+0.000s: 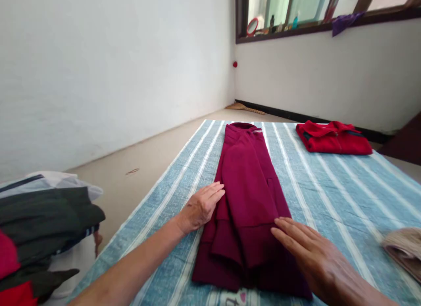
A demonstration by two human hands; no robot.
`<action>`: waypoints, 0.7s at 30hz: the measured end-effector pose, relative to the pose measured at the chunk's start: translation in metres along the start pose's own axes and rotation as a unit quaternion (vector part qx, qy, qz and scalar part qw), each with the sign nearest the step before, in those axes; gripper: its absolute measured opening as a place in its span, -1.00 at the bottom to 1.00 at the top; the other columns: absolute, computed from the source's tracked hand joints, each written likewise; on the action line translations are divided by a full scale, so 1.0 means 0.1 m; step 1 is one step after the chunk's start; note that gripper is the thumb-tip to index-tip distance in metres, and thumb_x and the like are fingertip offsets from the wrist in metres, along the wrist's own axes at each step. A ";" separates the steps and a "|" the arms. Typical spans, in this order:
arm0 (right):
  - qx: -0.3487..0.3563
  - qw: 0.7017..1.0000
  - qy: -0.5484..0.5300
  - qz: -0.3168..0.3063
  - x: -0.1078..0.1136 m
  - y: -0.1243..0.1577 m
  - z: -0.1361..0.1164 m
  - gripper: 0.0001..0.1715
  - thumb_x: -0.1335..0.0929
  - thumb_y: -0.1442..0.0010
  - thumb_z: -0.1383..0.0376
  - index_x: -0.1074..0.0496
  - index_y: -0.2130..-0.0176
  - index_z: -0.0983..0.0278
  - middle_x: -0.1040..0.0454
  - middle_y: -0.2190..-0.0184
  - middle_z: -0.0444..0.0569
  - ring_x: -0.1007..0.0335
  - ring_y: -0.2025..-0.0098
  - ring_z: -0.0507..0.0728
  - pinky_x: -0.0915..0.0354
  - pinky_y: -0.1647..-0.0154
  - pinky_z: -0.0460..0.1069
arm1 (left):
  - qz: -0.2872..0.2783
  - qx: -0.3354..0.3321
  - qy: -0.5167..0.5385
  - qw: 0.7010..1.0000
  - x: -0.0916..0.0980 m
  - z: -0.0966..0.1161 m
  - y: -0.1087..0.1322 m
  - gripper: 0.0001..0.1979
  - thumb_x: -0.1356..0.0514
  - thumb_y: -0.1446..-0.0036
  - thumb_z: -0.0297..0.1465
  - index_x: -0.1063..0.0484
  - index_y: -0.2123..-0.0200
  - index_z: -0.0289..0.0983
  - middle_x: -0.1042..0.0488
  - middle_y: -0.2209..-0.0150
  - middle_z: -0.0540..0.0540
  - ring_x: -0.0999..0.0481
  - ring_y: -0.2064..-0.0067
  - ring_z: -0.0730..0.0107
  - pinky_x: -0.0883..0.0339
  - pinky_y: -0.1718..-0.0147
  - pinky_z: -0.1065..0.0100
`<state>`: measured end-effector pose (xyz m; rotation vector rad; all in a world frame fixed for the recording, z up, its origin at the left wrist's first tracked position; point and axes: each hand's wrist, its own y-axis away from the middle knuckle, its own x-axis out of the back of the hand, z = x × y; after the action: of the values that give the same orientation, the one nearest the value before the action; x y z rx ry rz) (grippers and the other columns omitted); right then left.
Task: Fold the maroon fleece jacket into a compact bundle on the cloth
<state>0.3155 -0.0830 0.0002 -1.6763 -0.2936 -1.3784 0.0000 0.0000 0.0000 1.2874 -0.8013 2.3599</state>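
Note:
A maroon sweatshirt (250,178) lies lengthwise before me, its sides and sleeves folded inward into a long strip with the collar at the far end. On its left edge, about halfway down, rests my left hand (204,205), fingers stretched out. My right hand (302,244) lies at the right edge near the sleeve cuff, its fingers extended over the fabric. Neither hand grasps the cloth. Under the sweatshirt is a blue and white striped sheet (164,209).
A folded red jacket (335,139) sits at the far right of the sheet. Piled clothes (42,222) stand at the left. A beige furry item (404,249) lies at the right edge. Near the far wall, a broom (245,107) lies on the floor.

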 end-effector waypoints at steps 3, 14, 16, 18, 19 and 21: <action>-0.011 0.998 0.002 -0.066 -0.09 0.16 0.14 -0.22 -0.11 -0.13 0.60 -0.09 -0.28 0.18 -0.20 -0.24 -0.01 -0.06 -0.28 0.19 -0.30 -0.08 0.11 | -0.053 -0.047 -0.067 0.995 0.13 -0.02 0.22 -0.53 0.04 -0.21 -0.56 -0.27 -0.16 -0.17 -0.29 -0.20 -0.15 -0.16 -0.27 0.18 -0.11 -0.21 0.07; -0.004 0.970 -0.123 -0.211 -0.10 0.20 0.34 -0.14 -0.21 -0.16 0.50 0.14 -0.34 0.06 0.11 -0.35 -0.06 0.17 -0.35 0.23 -0.02 -0.27 0.21 | -0.171 -0.168 -0.203 0.949 0.22 -0.01 0.33 -0.23 0.06 -0.06 -0.66 0.19 -0.33 -0.25 0.01 -0.33 -0.18 0.07 -0.34 0.16 -0.01 -0.24 0.06; -0.001 0.972 -0.123 -0.203 -0.14 0.22 0.36 -0.18 -0.21 -0.20 0.47 0.13 -0.34 0.06 0.07 -0.34 -0.05 0.13 -0.34 0.23 -0.01 -0.27 0.22 | -0.179 -0.175 -0.196 0.948 0.24 -0.03 0.32 -0.17 0.04 0.02 -0.66 0.22 -0.34 -0.28 0.01 -0.33 -0.20 0.05 -0.34 0.15 0.01 -0.25 0.05; 0.004 0.974 -0.121 -0.191 -0.18 0.23 0.37 -0.21 -0.21 -0.23 0.45 0.13 -0.34 0.07 0.04 -0.33 -0.03 0.11 -0.33 0.22 -0.01 -0.27 0.20 | -0.178 -0.182 -0.191 0.948 0.26 -0.05 0.31 -0.13 0.03 0.08 -0.65 0.24 -0.34 -0.30 0.02 -0.33 -0.22 0.05 -0.34 0.14 0.03 -0.25 0.05; 0.007 0.975 -0.119 -0.185 -0.20 0.23 0.37 -0.22 -0.20 -0.24 0.43 0.13 -0.34 0.08 0.02 -0.33 -0.03 0.12 -0.34 0.21 -0.01 -0.28 0.19 | -0.177 -0.186 -0.190 0.947 0.26 -0.06 0.30 -0.11 0.02 0.09 -0.65 0.25 -0.34 -0.30 0.02 -0.33 -0.22 0.06 -0.34 0.13 0.04 -0.25 0.05; 0.011 0.977 -0.120 -0.174 -0.22 0.23 0.38 -0.24 -0.21 -0.25 0.41 0.12 -0.34 0.10 0.01 -0.32 -0.02 0.14 -0.34 0.20 0.00 -0.28 0.17 | -0.179 -0.197 -0.189 0.945 0.27 -0.08 0.27 -0.10 0.01 0.11 -0.64 0.26 -0.34 -0.30 0.02 -0.33 -0.24 0.06 -0.34 0.12 0.05 -0.25 0.04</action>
<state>0.3485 -0.0588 -0.0289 -1.8361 -0.7706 -1.4122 -0.0339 -0.0151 0.0103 1.5636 -0.9896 1.5938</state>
